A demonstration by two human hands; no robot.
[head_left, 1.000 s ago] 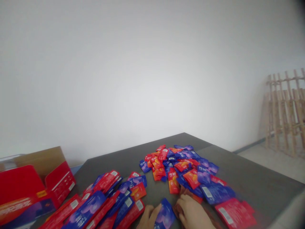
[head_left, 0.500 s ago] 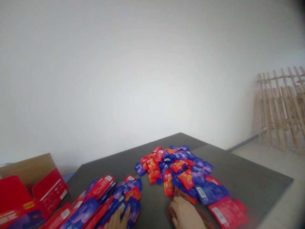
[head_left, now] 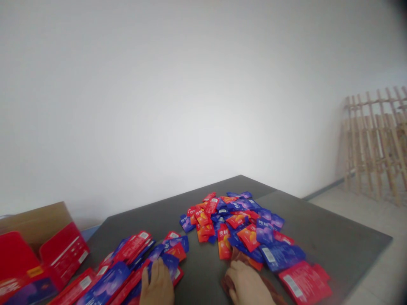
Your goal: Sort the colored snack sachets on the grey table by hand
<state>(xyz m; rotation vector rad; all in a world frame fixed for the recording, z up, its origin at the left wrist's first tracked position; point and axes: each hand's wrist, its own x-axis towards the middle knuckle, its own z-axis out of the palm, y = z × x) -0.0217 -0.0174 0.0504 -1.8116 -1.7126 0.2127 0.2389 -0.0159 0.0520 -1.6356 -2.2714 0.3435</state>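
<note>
Your left hand (head_left: 157,286) lies flat, fingers together, pressing down on a blue sachet (head_left: 168,262) at the near edge of the sorted row of sachets (head_left: 127,262), which fans away to the left of that hand with each packet's long axis running diagonally up and to the right. Your right hand (head_left: 246,284) rests with its fingers curled over something brownish at the near edge of the loose pile of sachets (head_left: 238,220); whether it actually grips anything you cannot tell from here. The two hands sit well apart, with a bare strip of the dark surface (head_left: 333,237) between them. The loose pile spreads straight ahead of and to the right of your right hand, so that hand is the nearer one to it, and a large red sachet (head_left: 303,284) lies just to its right. Far left of your left hand stands an open red carton (head_left: 47,258). The sachets carry white characters and white label patches, too blurred to read.
</note>
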